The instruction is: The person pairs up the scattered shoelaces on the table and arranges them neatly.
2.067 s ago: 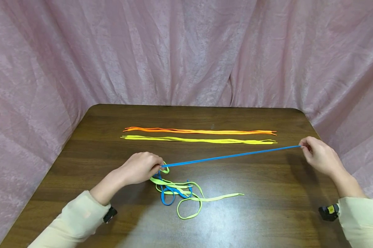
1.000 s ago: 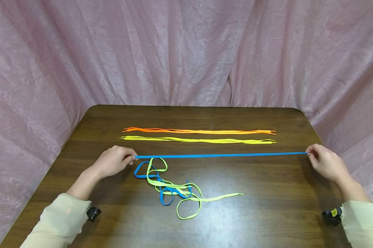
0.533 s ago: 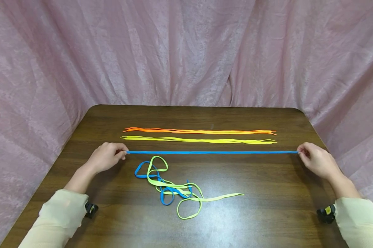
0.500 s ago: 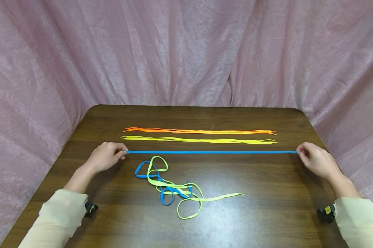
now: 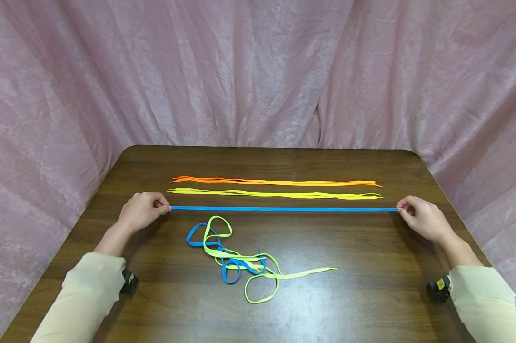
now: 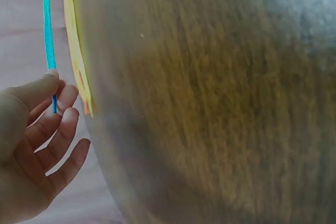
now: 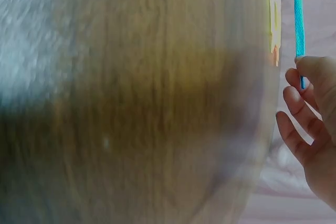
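A flat blue shoelace (image 5: 283, 208) stretches straight between both hands, just in front of the yellow laces in the head view. My left hand (image 5: 142, 209) pinches one end between thumb and forefinger; the dark blue tip pokes out past the thumb in the left wrist view. At the other end my right hand (image 5: 422, 218) pinches the lace the same way, its tip showing below the thumb in the right wrist view. Nearer me lies a loose tangle of a lime-green shoelace (image 5: 305, 274) and a second blue shoelace (image 5: 194, 244).
Toward the back of the brown wooden table (image 5: 352, 309), orange laces (image 5: 279, 182) and yellow laces (image 5: 279, 194) lie in two straight, nearly parallel rows. A pink curtain (image 5: 258, 71) hangs behind and beside the table. Each wrist wears a small black camera.
My left hand has moved left and away from me, drawing the blue shoelace out of the tangle. My right hand went slightly right, then back left. The held lace now runs level, nearer the yellow row.
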### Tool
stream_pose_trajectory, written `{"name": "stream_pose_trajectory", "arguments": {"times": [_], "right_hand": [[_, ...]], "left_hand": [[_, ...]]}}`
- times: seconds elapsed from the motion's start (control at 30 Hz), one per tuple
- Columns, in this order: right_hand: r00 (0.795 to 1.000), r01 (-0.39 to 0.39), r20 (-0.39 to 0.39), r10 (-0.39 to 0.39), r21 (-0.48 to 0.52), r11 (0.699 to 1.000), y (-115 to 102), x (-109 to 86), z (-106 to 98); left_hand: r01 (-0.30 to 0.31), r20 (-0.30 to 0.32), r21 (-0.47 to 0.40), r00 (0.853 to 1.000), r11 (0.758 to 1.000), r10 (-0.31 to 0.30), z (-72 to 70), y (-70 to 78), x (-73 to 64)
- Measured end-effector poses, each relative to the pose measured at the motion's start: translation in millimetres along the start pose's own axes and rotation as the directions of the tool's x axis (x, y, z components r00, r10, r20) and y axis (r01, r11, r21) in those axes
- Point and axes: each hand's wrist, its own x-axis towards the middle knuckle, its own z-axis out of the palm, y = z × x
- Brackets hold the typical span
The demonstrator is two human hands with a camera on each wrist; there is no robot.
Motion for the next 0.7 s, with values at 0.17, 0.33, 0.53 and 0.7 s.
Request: {"name": "stream_pose_trajectory", "arguments": {"times": [0.17, 0.33, 0.53, 0.7], "right_hand": [[1.000, 0.000, 0.031, 0.000, 0.004, 1.000, -3, 5.3, 5], [0.998, 0.002, 0.058, -0.002, 0.006, 1.000, -8, 11.9, 11], [0.998, -0.002, 0.063, 0.001, 0.009, 1.000, -13, 17.8, 17], [0.993, -0.023, 0.113, 0.023, -0.001, 1.000, -17, 21.3, 19]], "left_hand": [[0.041, -0.021, 0.009, 0.999, 0.999, -0.041, 3.3, -5.9, 7.2], [0.063, -0.005, 0.014, 0.998, 0.998, -0.063, 6.3, -8.0, 14.9], [0.091, 0.018, 0.016, 0.996, 0.996, -0.091, 7.7, -9.7, 19.7], [0.109, 0.025, 0.023, 0.994, 0.994, -0.110, 9.5, -11.4, 22.3]]}}
